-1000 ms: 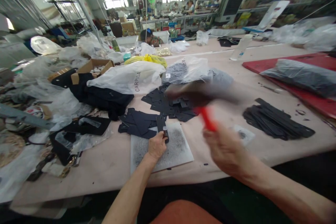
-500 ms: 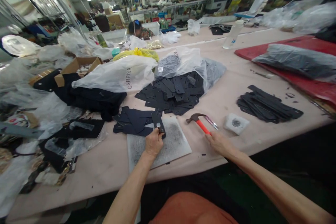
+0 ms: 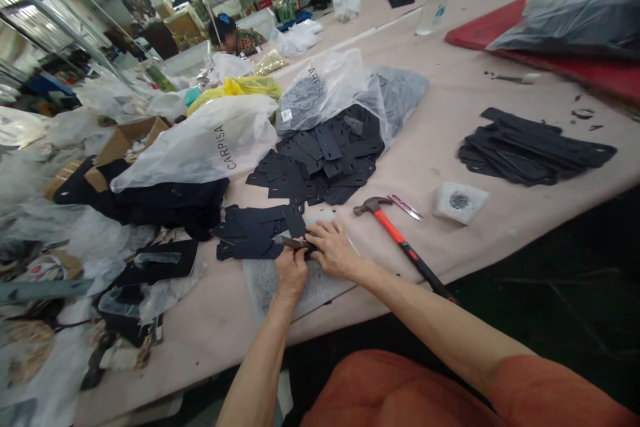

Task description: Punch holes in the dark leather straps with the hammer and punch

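Note:
My left hand (image 3: 291,271) is closed around a metal punch (image 3: 286,241), which is tilted with one end pointing left. Under it lies a dark strip (image 3: 294,220) on the pale board (image 3: 263,280). My right hand (image 3: 333,250) lies beside the left, fingers stretched over the strip's near part; its fingertips partly hide the strip. A claw hammer (image 3: 393,230) with a red and black handle rests on the table to the right of my right hand. Flat dark pieces (image 3: 255,230) overlap at the board's left edge.
Behind the board spreads a heap of dark pieces (image 3: 315,160) with plastic bags (image 3: 200,140). On the right are a pink cutter (image 3: 405,207), a white block (image 3: 459,201) and a stack of dark strips (image 3: 530,150). A person (image 3: 235,37) is at the far side.
My right hand has let go of the hammer and moved left onto the strip. The punch has gone from upright to tilted in my left hand. The view has shifted.

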The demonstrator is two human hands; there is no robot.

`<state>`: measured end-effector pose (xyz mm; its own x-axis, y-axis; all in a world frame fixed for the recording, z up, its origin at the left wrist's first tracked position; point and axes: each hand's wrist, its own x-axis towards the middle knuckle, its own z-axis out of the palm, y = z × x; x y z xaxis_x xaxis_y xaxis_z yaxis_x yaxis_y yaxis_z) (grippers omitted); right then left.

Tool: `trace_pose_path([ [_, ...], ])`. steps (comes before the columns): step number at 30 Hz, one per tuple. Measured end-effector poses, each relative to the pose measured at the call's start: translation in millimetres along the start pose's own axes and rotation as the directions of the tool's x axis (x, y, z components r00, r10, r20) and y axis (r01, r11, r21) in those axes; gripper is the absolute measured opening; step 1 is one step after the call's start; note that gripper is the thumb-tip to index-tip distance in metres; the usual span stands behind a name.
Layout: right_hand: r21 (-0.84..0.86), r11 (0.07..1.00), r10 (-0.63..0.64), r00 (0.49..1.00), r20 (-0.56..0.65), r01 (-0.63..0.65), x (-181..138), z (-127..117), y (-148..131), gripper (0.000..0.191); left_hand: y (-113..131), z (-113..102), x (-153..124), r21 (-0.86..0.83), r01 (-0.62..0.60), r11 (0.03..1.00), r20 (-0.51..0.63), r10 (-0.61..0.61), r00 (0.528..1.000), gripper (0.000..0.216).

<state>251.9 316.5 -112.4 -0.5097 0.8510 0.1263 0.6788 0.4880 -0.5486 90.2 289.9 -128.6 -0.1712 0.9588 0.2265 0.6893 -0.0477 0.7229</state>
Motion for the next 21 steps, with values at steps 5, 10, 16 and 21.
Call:
trace_pose_path([
  [5,0.042,0.999,0.023,1.000,-0.015,-0.023,-1,0,3,0.044,-3,-20,9,-0.156,0.254,0.954,-0.159,-0.278,0.947,0.024],
  [10,0.083,0.996,0.045,0.999,-0.018,-0.044,-2,1,3,0.051,-12,-31,-6,0.007,0.081,0.997,-0.059,-0.080,0.995,0.023],
  [16,0.063,0.993,0.104,0.994,-0.045,-0.101,18,-12,-1,0.049,-15,-27,-12,0.023,-0.026,0.999,-0.051,0.027,0.998,0.023],
  [21,-0.018,0.963,0.269,0.963,-0.022,-0.269,68,-7,-14,0.057,-17,-27,-14,-0.005,-0.059,0.998,-0.075,0.058,0.995,0.020],
])
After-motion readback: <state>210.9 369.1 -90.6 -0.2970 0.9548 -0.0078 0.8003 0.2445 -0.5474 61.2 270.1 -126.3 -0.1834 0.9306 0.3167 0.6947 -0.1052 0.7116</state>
